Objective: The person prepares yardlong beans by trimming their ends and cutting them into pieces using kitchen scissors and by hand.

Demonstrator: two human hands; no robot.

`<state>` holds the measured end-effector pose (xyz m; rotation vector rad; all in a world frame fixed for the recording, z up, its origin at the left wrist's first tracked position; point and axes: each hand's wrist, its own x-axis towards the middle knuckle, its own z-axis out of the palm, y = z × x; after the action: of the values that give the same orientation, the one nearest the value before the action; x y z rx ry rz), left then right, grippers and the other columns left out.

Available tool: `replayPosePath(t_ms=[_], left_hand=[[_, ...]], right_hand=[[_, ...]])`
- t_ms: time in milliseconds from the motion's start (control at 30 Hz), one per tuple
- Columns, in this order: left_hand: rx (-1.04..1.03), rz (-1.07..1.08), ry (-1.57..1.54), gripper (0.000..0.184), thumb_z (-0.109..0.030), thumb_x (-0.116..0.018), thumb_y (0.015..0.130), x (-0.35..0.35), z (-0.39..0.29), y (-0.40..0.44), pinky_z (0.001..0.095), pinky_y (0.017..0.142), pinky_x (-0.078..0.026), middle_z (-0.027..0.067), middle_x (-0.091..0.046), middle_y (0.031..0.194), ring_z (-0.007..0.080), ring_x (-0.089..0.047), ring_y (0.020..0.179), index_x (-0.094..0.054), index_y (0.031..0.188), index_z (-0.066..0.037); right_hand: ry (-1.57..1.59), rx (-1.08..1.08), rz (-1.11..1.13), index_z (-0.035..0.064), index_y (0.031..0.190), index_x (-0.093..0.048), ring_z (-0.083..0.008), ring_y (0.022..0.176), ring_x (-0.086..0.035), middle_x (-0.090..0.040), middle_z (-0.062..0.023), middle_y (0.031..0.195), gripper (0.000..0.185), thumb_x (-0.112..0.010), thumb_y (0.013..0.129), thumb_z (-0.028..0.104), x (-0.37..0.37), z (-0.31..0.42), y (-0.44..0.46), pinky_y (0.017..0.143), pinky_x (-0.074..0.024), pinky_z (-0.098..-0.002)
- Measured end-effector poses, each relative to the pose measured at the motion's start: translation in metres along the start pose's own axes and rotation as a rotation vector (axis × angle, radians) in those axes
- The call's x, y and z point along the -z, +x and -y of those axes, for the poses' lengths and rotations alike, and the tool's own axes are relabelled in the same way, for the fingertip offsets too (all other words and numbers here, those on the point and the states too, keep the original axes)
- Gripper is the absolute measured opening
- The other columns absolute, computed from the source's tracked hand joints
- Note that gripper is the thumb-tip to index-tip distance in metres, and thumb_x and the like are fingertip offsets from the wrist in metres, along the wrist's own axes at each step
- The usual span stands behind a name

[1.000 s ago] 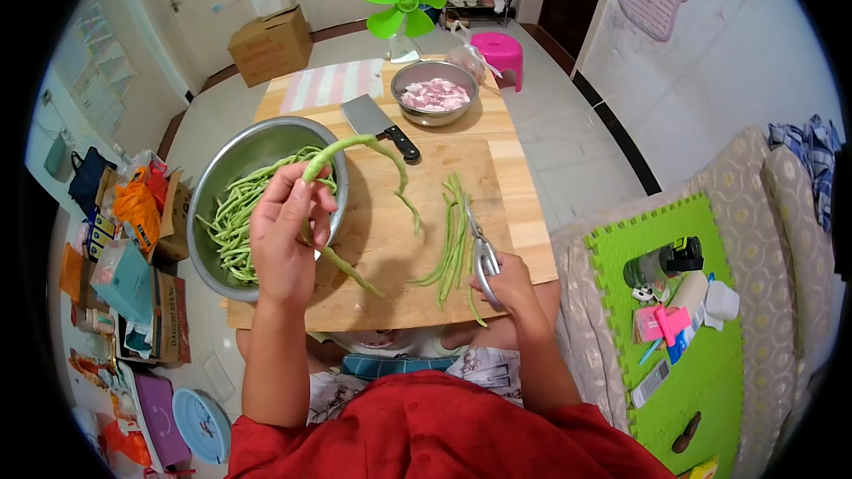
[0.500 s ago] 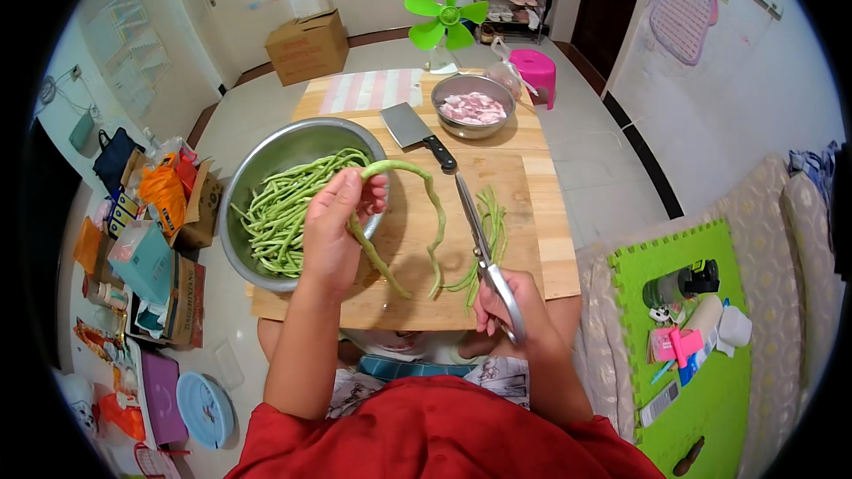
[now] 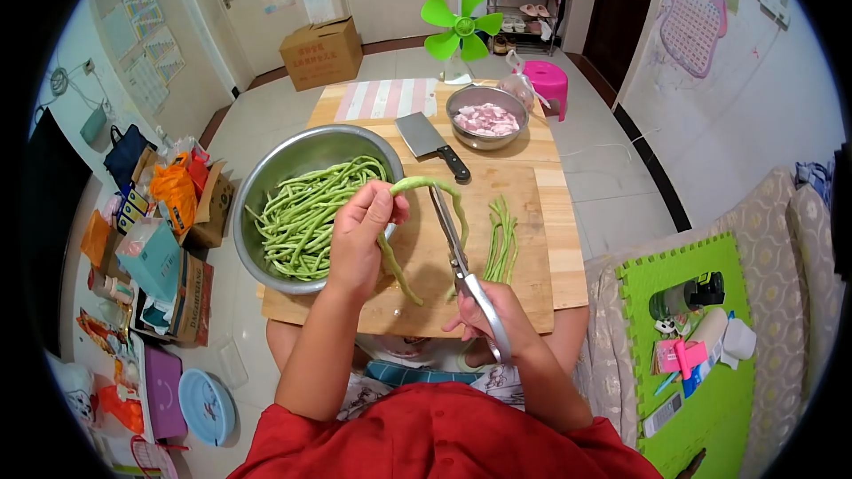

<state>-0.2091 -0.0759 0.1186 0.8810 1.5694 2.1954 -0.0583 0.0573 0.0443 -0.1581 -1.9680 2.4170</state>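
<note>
My left hand (image 3: 362,232) pinches a long green bean (image 3: 414,184), whose two ends hang down over the wooden cutting board (image 3: 426,310). In my right hand (image 3: 493,312) are kitchen scissors (image 3: 458,264), fingers wrapped round the handles. The blades point away from me and their tips reach the held bean near its upper bend; whether they close on it is too small to tell. A small bunch of beans (image 3: 502,244) lies on the board to the right. Left of it stands a steel basin (image 3: 251,244) with many long beans, partly behind my left hand.
A cleaver (image 3: 426,137) lies beyond the scissors, beside a steel bowl (image 3: 461,130) of cut raw meat. A green fan (image 3: 461,25) stands at the table's far end, near a pink stool (image 3: 547,82). Boxes and bags crowd the left; a green mat (image 3: 710,381) lies right.
The scissors have moved left and their tips now meet the held bean. My view has shifted slightly, so the table sits a little further right.
</note>
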Motion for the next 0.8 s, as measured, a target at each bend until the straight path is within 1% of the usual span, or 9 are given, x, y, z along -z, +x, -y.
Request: replayPosePath(t_ms=[100, 167, 200, 267, 300, 433, 500, 700, 800], left_hand=[[0.015, 0.020, 0.013, 0.024, -0.025, -0.049, 0.095, 0.002, 0.004, -0.001, 0.0247, 0.080, -0.036, 0.0008, -0.053, 0.086, 0.0095, -0.047, 0.083, -0.055, 0.083, -0.005], [-0.052, 0.038, 0.031, 0.029, -0.026, -0.049, 0.093, 0.001, 0.006, 0.000, 0.0274, 0.086, -0.034, 0.0088, -0.054, 0.111, 0.0117, -0.046, 0.090, -0.053, 0.075, -0.005], [-0.054, 0.037, 0.033, 0.029, -0.026, -0.049, 0.093, 0.000, 0.004, 0.000, 0.0274, 0.086, -0.034, 0.0088, -0.054, 0.111, 0.0117, -0.046, 0.090, -0.053, 0.075, -0.005], [-0.073, 0.176, -0.048, 0.035, -0.030, -0.049, 0.089, -0.002, -0.002, 0.000, 0.0337, 0.100, -0.027, 0.0175, -0.051, 0.116, 0.0214, -0.044, 0.115, -0.053, 0.069, -0.002], [-0.039, 0.227, -0.060, 0.040, -0.036, -0.051, 0.084, 0.000, -0.003, 0.000, 0.0355, 0.106, -0.021, 0.0251, -0.046, 0.124, 0.0228, -0.041, 0.121, -0.052, 0.064, -0.001], [0.117, 0.375, -0.142, 0.044, -0.040, -0.051, 0.082, 0.011, 0.003, 0.003, 0.0361, 0.108, -0.019, 0.0301, -0.040, 0.129, 0.0194, -0.048, 0.112, -0.052, 0.063, 0.000], [0.001, 0.419, -0.224, 0.040, -0.036, -0.049, 0.082, 0.002, 0.000, 0.005, 0.0345, 0.106, -0.018, 0.0293, -0.025, 0.142, 0.0252, -0.029, 0.129, -0.045, 0.059, -0.003], [-0.045, 0.417, -0.284, 0.041, -0.035, -0.049, 0.082, 0.003, 0.001, 0.006, 0.0403, 0.108, -0.014, 0.0301, -0.032, 0.136, 0.0289, -0.031, 0.127, -0.044, 0.057, -0.003], [-0.060, 0.468, -0.290, 0.041, -0.036, -0.049, 0.082, -0.003, -0.008, 0.008, 0.0411, 0.107, -0.017, 0.0301, -0.035, 0.133, 0.0302, -0.032, 0.126, -0.045, 0.058, -0.003]], right_hand=[[0.036, 0.033, 0.007, 0.0002, 0.086, -0.054, -0.0146, 0.069, -0.064, -0.056, -0.0045, 0.072, 0.046, -0.060, 0.085, 0.046, -0.003, 0.001, 0.006, 0.053, -0.0498, -0.0229], [0.078, 0.113, 0.046, -0.0003, 0.084, -0.053, -0.0163, 0.069, -0.064, -0.053, -0.0041, 0.068, 0.051, -0.058, 0.085, 0.050, -0.007, 0.005, 0.008, 0.053, -0.0503, -0.0242], [0.078, 0.115, 0.049, -0.0003, 0.084, -0.053, -0.0163, 0.069, -0.064, -0.053, -0.0041, 0.068, 0.051, -0.058, 0.085, 0.050, -0.010, 0.011, 0.007, 0.053, -0.0503, -0.0242], [-0.010, 0.083, 0.078, 0.0047, 0.071, -0.048, -0.0198, 0.066, -0.063, -0.047, -0.0020, 0.058, 0.067, -0.046, 0.077, 0.071, -0.015, 0.023, 0.002, 0.059, -0.0511, -0.0279], [-0.011, 0.084, 0.080, 0.0047, 0.071, -0.048, -0.0198, 0.066, -0.063, -0.047, -0.0020, 0.058, 0.067, -0.046, 0.077, 0.071, -0.015, 0.024, 0.002, 0.059, -0.0511, -0.0279], [-0.040, 0.050, 0.138, 0.0044, 0.071, -0.048, -0.0215, 0.071, -0.064, -0.046, -0.0018, 0.057, 0.070, -0.045, 0.075, 0.074, -0.016, 0.025, 0.000, 0.060, -0.0499, -0.0277], [-0.052, 0.051, 0.137, 0.0044, 0.071, -0.048, -0.0216, 0.072, -0.064, -0.046, -0.0019, 0.058, 0.071, -0.044, 0.075, 0.075, -0.017, 0.028, -0.001, 0.061, -0.0498, -0.0281], [-0.077, 0.026, 0.133, 0.0049, 0.070, -0.047, -0.0216, 0.075, -0.064, -0.047, -0.0024, 0.059, 0.072, -0.043, 0.073, 0.077, -0.019, 0.032, -0.003, 0.064, -0.0495, -0.0289], [-0.072, 0.055, 0.114, 0.0047, 0.070, -0.047, -0.0213, 0.075, -0.063, -0.047, -0.0023, 0.059, 0.073, -0.044, 0.072, 0.078, -0.020, 0.031, -0.003, 0.064, -0.0494, -0.0289]])
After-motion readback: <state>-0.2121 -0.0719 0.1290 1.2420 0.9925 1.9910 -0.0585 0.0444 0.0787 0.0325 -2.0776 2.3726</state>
